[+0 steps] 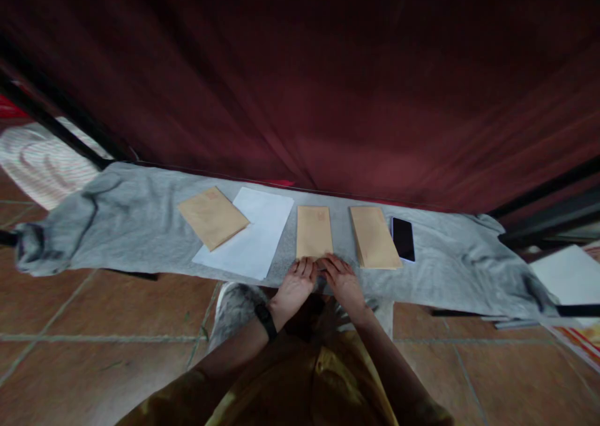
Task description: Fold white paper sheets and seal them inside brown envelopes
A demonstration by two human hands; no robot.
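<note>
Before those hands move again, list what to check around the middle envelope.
1. The left hand and right hand touch the middle envelope at its near edge: ok.
2. The middle envelope lies flat on the grey cloth: ok.
3. There is a gap to the white sheet and to the envelope stack: ok.
4. The phone is clear of the envelope stack: not ok, it lies against its right side.
5. Fingers pinching or only resting: cannot tell.
</note>
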